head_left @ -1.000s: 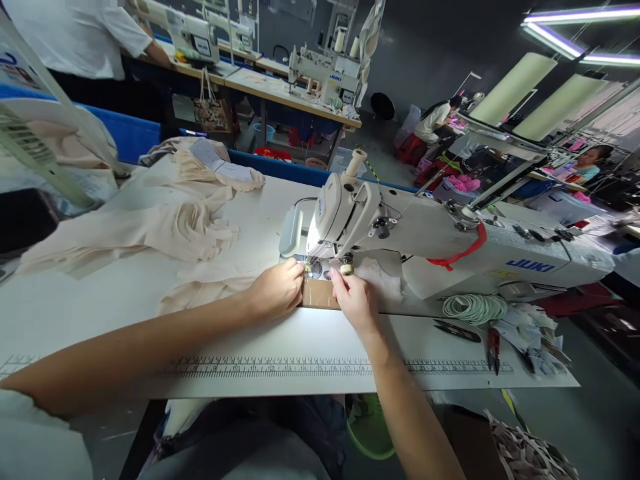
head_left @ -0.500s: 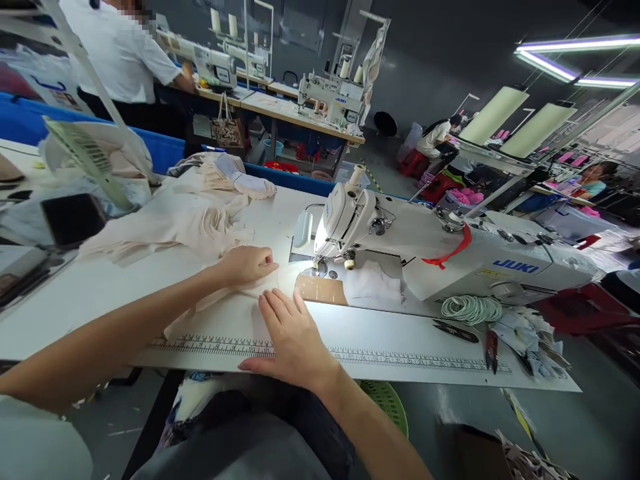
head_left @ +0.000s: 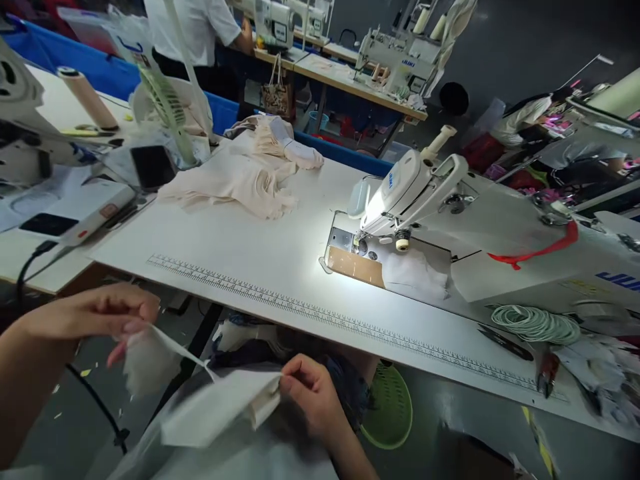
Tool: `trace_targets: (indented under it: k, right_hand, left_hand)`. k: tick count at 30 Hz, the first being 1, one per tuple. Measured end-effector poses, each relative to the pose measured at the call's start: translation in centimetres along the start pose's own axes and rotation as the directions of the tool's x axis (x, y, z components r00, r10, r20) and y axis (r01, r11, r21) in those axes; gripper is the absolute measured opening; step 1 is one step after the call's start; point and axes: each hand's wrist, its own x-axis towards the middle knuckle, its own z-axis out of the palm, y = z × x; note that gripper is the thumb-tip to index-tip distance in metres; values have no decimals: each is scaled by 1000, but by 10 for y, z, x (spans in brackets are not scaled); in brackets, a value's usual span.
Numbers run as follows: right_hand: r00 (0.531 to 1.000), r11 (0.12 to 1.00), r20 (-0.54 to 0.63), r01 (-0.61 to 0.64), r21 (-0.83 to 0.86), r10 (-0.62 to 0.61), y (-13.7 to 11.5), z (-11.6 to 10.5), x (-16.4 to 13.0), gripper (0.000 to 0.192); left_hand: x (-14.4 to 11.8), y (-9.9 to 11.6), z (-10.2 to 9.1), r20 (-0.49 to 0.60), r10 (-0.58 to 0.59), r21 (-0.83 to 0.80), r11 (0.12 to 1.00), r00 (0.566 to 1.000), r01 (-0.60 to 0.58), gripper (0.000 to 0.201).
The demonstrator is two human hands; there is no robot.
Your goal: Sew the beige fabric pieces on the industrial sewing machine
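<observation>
A white sewing machine (head_left: 450, 213) is standing on the white table (head_left: 250, 253), and its lamp is shining on the needle area. A pile of beige fabric (head_left: 240, 180) is lying at the far side of the table. A coil of green cord (head_left: 535, 325) is resting beside the machine. A green basket (head_left: 387, 410) is sitting under the table. A person in a white shirt (head_left: 193, 23) is standing behind.

Blur, crops, small print

Fabric piece (head_left: 150, 360) under my left hand (head_left: 95, 313) is motion-blurred, shape unreadable. Sewing machine (head_left: 500, 227) body cut by right edge. Co-worker (head_left: 193, 27) in white cropped at top. Ruler (head_left: 320, 313) markings on table edge too small to read.
</observation>
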Motion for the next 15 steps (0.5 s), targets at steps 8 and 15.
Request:
trace_targets:
  k: [8,15]
  right_hand:
    - [849,990,-510,-129,60,141,104,-45,54,43]
    - [863,971,-492,-202,-129,114,103,-50,50,33]
  left_hand:
    - [88,-56,53,69,-60,41,998,996,57,51]
    - [117,-78,77,-53,-25,286,958,998,39,71]
